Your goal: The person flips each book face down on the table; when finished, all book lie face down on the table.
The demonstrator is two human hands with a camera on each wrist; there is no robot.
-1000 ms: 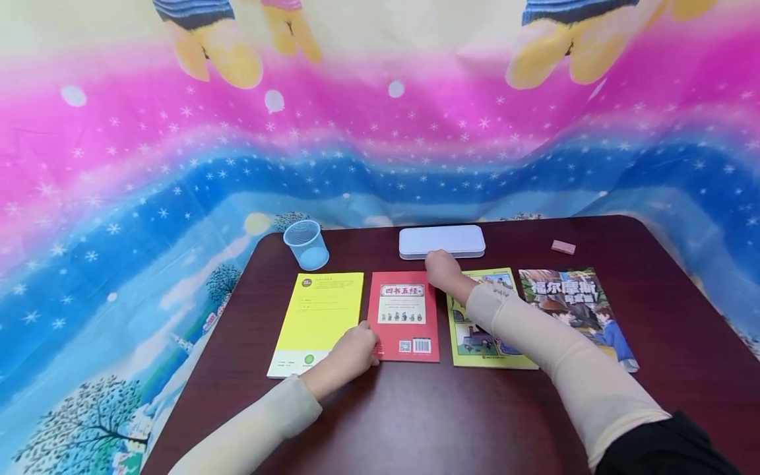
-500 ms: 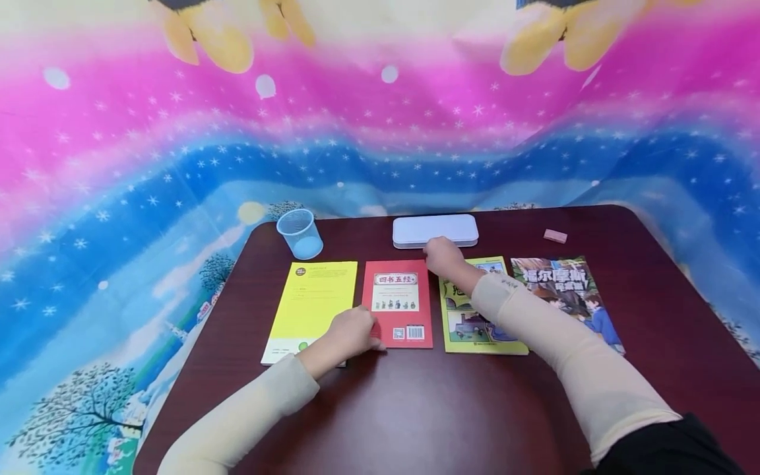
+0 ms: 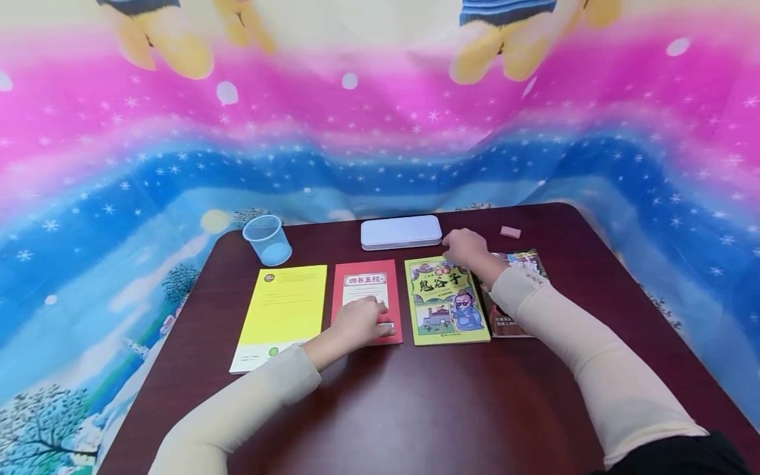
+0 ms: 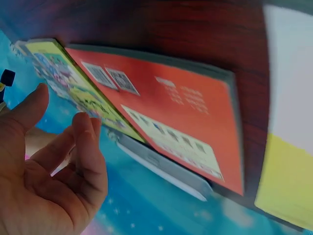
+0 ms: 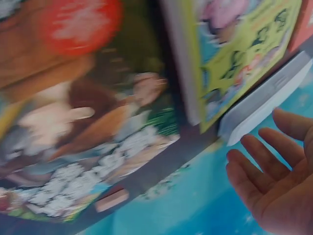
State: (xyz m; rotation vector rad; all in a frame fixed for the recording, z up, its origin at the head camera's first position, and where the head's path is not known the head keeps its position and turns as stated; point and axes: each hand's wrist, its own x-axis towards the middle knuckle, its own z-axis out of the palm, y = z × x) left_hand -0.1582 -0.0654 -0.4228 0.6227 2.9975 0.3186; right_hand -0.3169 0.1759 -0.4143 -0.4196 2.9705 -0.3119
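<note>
In the head view my left hand (image 3: 359,323) is over the lower part of a red book (image 3: 365,284). The left wrist view has its fingers loosely bent with nothing between them, apart from the cover. Near the top right corner of a yellow-green comic book (image 3: 445,307) is my right hand (image 3: 467,247); its fingers are relaxed and hold nothing in the right wrist view. A dark illustrated book (image 3: 505,320) lies right of the comic, partly hidden by my right forearm. Left of the red book lies a bright yellow book (image 3: 285,307).
Behind the books is a white flat case (image 3: 400,231). A light blue mesh cup (image 3: 268,243) stands at the back left, and a small pink block (image 3: 510,231) lies at the back right. A patterned cloth (image 3: 332,165) hangs along the table's far edge.
My left hand has moved right from the red book's left side to over its lower part. My right hand has gone from the red book's top right to the comic's. The head view has turned right.
</note>
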